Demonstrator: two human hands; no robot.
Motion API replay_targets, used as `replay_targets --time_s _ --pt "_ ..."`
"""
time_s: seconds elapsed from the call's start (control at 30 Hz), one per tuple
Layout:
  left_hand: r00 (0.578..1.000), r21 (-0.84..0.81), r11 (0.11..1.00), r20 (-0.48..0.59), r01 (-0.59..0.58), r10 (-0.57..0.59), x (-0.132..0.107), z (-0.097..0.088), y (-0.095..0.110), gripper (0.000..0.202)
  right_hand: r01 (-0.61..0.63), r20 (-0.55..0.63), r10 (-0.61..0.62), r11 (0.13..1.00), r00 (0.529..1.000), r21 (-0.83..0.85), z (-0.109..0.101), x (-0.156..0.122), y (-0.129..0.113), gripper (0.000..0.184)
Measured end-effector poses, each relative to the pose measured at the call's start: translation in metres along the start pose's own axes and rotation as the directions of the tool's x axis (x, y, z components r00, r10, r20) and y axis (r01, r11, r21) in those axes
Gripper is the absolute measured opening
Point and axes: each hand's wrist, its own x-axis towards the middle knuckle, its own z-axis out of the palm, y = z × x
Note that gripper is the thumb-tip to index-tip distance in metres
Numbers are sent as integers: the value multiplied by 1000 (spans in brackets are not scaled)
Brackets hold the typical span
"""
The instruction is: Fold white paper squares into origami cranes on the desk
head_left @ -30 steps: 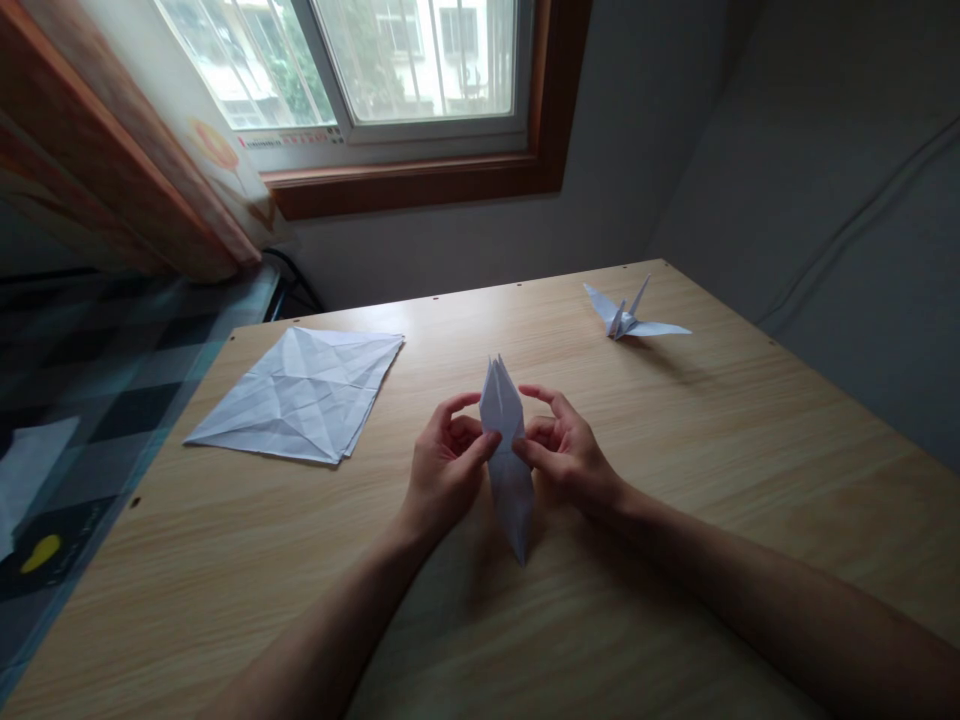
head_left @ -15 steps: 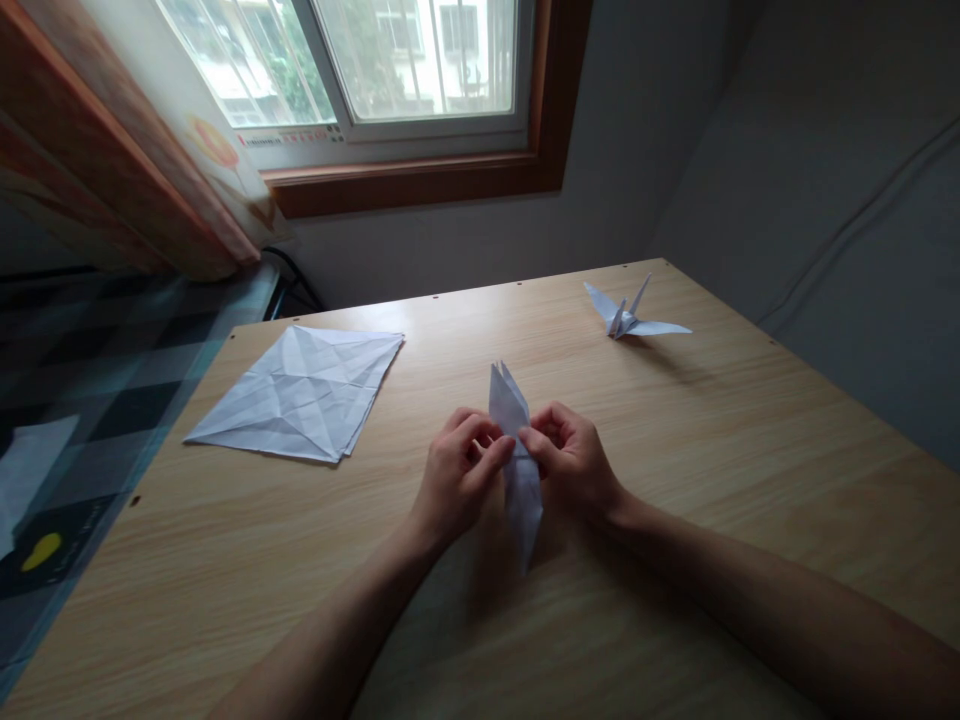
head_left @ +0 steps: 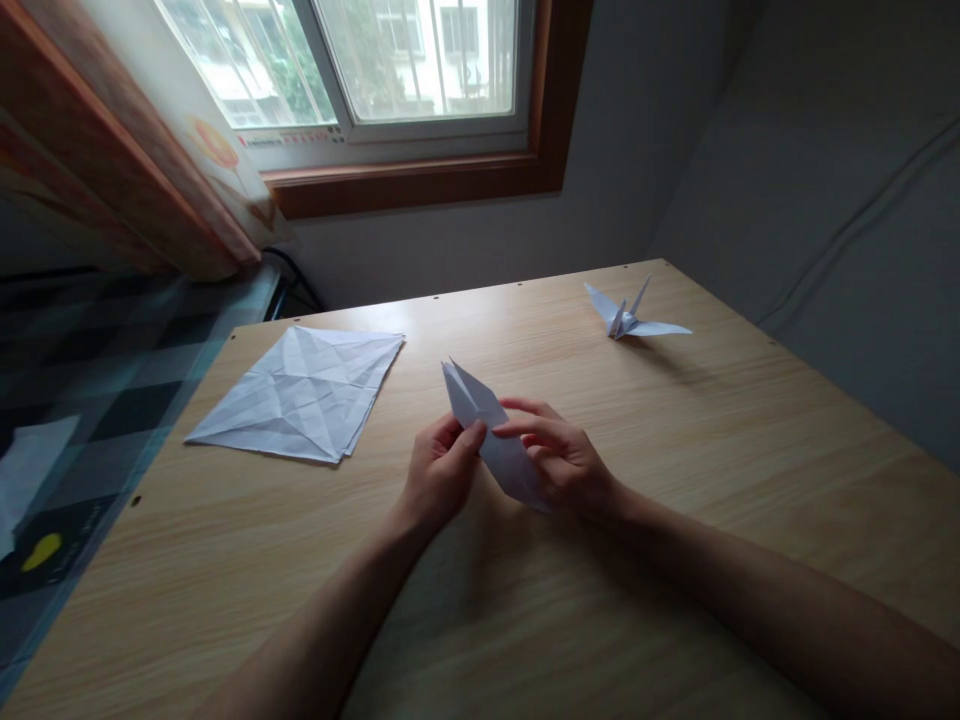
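A long, narrow folded paper in white slants between my hands above the table, its split pointed end up and to the left. My left hand is closed on its left edge, thumb on the front face and fingers behind. My right hand is at the right edge, one finger reaching over the front near the left thumb and another along the far side. The right thumb is hard to make out. The lower end of the paper passes close to the right palm.
A finished paper crane stands at the back right of the wooden table. Creased white paper sheets lie stacked at the back left. Beyond the left edge is a checked cloth with another white paper on it.
The folded paper has turned from nearly upright to a slant, its top swinging left. My right hand has gone from a pinch to longer, spread fingers on it; the left hand shifted slightly left.
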Motion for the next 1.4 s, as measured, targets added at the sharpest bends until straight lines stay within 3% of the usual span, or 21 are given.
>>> replay_targets --time_s 0.13,0.23,0.3,0.47,0.6,0.73,0.87,1.07,1.17,1.27,1.4 --pt "999 -51 999 -50 9 -12 0 3 1 31 0 44 -6 991 999 134 -1 3 6 38" --pt "995 -79 997 -94 21 -28 -2 7 4 56 -13 2 13 998 1000 54 0 3 7 33" --pt "994 -56 998 -111 9 -15 -4 8 5 62 -21 -23 21 1000 1000 -13 1 2 6 28" --pt "998 106 994 -60 -24 31 -4 0 3 6 -31 -111 22 996 994 -78 0 3 0 19" --pt "1000 108 994 23 18 -21 -6 -2 6 12 -55 -154 42 995 987 -82 -2 3 -2 13" --pt "999 151 988 25 38 -42 -8 3 10 23 -73 -178 61 996 982 -59 -2 2 -1 9" --pt "998 225 973 5 -58 58 -7 7 9 17 -104 -178 96 994 979 -34 -1 2 -1 19" --pt "1000 100 995 -22 -4 7 -9 13 9 25 -183 -236 207 976 949 120 3 1 2 34" --pt "997 18 999 -53 52 -51 -9 15 11 37 -190 -165 213 971 963 149 4 2 2 42" --pt "993 8 998 -101 61 -60 -8 15 12 46 -202 -49 211 969 976 146 4 2 0 37" --pt "992 -26 997 -106 69 -72 -5 11 10 53 -203 19 202 974 979 100 3 0 -3 34"
